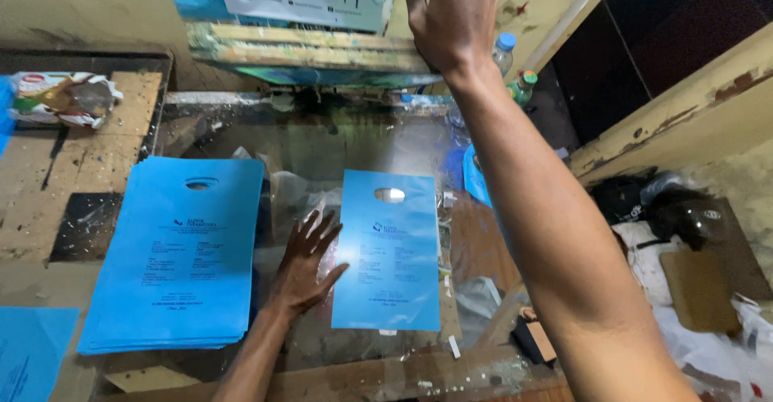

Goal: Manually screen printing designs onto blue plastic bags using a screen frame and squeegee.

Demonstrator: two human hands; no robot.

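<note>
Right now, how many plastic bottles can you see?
2. Both stand at the back, just right of the raised right hand: a clear bottle with a blue cap and a green bottle beside it. The arm may hide others.

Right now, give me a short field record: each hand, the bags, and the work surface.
left hand: flat, fingers spread, at left edge of single blue bag
right hand: raised, gripping lifted wooden frame
single blue bag: lies printed side up on the glass table, handle hole at the top
stack of blue bags: left of the left hand, printed
bottles: behind right forearm
</note>
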